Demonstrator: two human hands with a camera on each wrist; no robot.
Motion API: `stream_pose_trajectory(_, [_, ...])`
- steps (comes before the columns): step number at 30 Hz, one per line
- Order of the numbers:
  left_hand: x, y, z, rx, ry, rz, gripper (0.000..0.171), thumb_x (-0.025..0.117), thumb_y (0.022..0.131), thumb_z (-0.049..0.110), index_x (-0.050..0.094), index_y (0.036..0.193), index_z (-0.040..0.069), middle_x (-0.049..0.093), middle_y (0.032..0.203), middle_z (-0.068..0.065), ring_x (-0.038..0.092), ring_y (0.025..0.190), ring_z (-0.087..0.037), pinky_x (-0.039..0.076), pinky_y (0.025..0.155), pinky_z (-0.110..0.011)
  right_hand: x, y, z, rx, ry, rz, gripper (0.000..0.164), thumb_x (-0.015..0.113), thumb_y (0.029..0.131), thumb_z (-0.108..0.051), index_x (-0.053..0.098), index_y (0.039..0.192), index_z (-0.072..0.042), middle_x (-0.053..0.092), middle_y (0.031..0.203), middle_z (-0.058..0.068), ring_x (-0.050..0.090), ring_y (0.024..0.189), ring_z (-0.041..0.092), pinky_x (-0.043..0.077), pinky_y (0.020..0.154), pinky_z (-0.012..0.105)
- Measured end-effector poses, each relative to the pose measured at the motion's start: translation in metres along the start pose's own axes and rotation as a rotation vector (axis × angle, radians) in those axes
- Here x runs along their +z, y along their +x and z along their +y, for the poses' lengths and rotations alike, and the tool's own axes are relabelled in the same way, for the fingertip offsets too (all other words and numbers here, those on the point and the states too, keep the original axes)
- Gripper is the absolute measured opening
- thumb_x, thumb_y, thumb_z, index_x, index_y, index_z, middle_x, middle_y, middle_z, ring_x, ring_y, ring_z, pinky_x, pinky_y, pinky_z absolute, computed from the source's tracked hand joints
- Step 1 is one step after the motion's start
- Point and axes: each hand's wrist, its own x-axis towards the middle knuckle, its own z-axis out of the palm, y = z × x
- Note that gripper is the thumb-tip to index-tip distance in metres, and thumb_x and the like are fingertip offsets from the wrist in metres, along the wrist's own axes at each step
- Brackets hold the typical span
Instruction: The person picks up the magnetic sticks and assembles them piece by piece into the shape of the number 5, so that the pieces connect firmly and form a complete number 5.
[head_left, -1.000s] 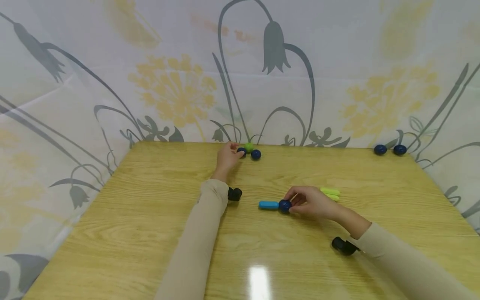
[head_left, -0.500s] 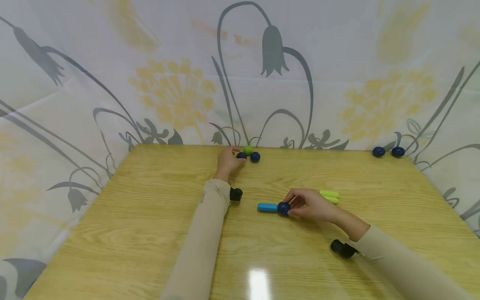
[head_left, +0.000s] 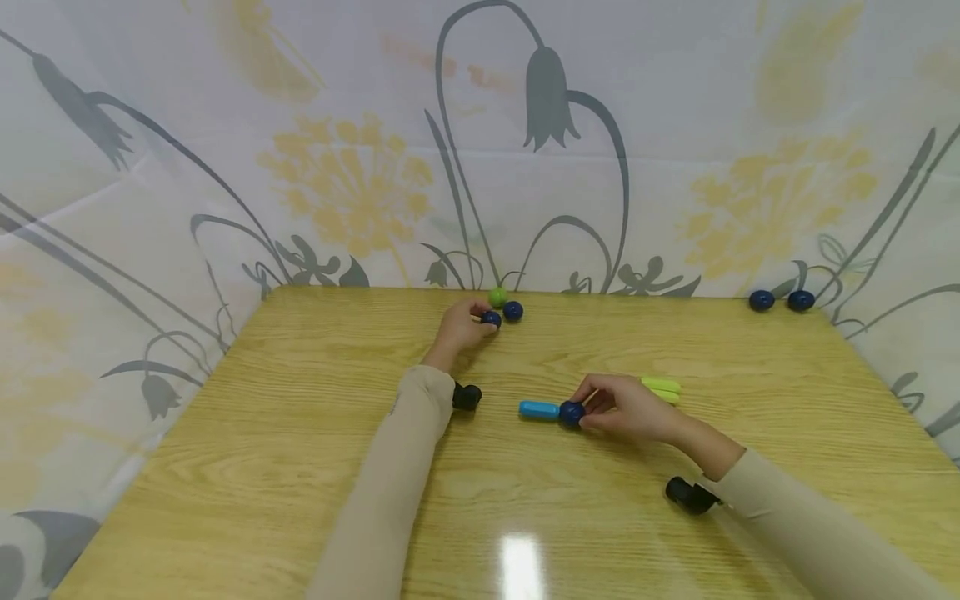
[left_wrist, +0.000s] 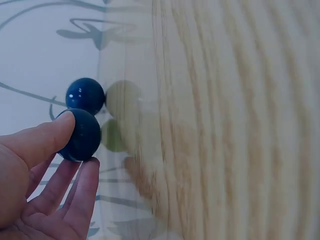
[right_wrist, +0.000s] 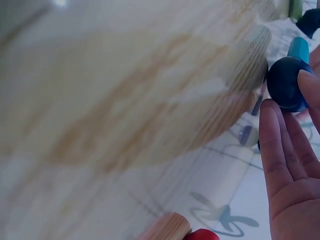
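L hand (head_left: pixel 459 329): grasping, thumb + fingers pinch a dk blue ball (head_left: pixel 491 320) at far side of table (head_left: pixel 300 467), a bit L of ctr.
Far balls: 2nd blue ball (head_left: pixel 513 311) just R of & farther than the pinched one; green ball (head_left: pixel 498 297) farther still, nr the cloth backdrop (head_left: pixel 660 100).
Change, L: pinched ball now nearer & slightly R vs ~1 s ago; was alongside the green ball, now sits nearer than both neighbours. Lifted or on table: can't tell.
R hand (head_left: pixel 628 407): grasping too, pinches a blue end ball (head_left: pixel 572 413) mid-table, R of ctr.
Blue stick (head_left: pixel 539 410): lies L of R hand's ball, its R end meeting it; can't tell if joined.
Change, R: none to speak of; stick + ball same spot.
Meaning: prob. L hand is the one working, parting its ball from the group; R hand seems to be just steadying stick + ball.
Yellow sticks (head_left: pixel 662 385): two, side by side, just beyond R hand.
Far R: two more blue balls (head_left: pixel 762 301), near each other, at backdrop.
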Motion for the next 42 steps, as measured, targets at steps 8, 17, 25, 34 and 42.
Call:
stream_pose_trajectory(8, [-0.004, -0.018, 0.008, 0.059, -0.057, -0.075, 0.032, 0.069, 0.086, 0.009, 0.059, 0.115, 0.002, 0.057, 0.117, -0.014, 0.058, 0.103, -0.028, 0.048, 0.086, -0.034, -0.003, -0.003, -0.001, 0.045, 0.002, -0.017, 0.020, 0.068, 0.084, -0.004, 0.060, 0.103, -0.006, 0.062, 0.103, 0.009, 0.063, 0.088, 0.017, 0.053, 0.074, 0.026])
stream_pose_trajectory(17, [-0.011, -0.035, 0.006, 0.066, -0.064, -0.129, 0.033, 0.068, 0.086, 0.011, 0.059, 0.118, 0.006, 0.057, 0.117, -0.011, 0.057, 0.104, -0.027, 0.050, 0.084, -0.034, -0.003, -0.003, -0.002, 0.023, 0.004, -0.005, 0.019, 0.068, 0.085, -0.004, 0.060, 0.101, -0.003, 0.062, 0.102, 0.012, 0.063, 0.088, 0.020, 0.054, 0.072, 0.027])
stream_pose_trajectory(25, [-0.019, -0.048, 0.005, 0.108, -0.073, -0.184, 0.031, 0.070, 0.085, 0.009, 0.061, 0.114, 0.006, 0.058, 0.115, -0.010, 0.059, 0.101, -0.026, 0.052, 0.079, -0.032, -0.006, -0.005, -0.008, 0.023, 0.009, -0.009, 0.020, 0.069, 0.085, -0.006, 0.059, 0.102, -0.002, 0.061, 0.104, 0.014, 0.063, 0.089, 0.024, 0.053, 0.073, 0.026])
stream_pose_trajectory(34, [-0.026, -0.065, 0.006, 0.156, -0.040, -0.343, 0.029, 0.071, 0.084, 0.011, 0.063, 0.112, 0.008, 0.058, 0.114, -0.007, 0.059, 0.101, -0.022, 0.051, 0.080, -0.030, -0.006, -0.005, -0.010, 0.030, 0.014, -0.018, 0.019, 0.068, 0.084, -0.002, 0.059, 0.100, 0.000, 0.061, 0.103, 0.015, 0.063, 0.089, 0.025, 0.053, 0.073, 0.026])
stream_pose_trajectory(42, [-0.027, -0.074, 0.004, 0.241, -0.020, -0.482, 0.030, 0.071, 0.083, 0.007, 0.062, 0.111, 0.006, 0.058, 0.109, -0.006, 0.060, 0.100, -0.020, 0.051, 0.079, -0.026, -0.006, -0.004, -0.010, 0.028, 0.013, -0.022, 0.019, 0.068, 0.084, -0.003, 0.059, 0.100, 0.000, 0.061, 0.103, 0.015, 0.063, 0.089, 0.025, 0.053, 0.073, 0.026])
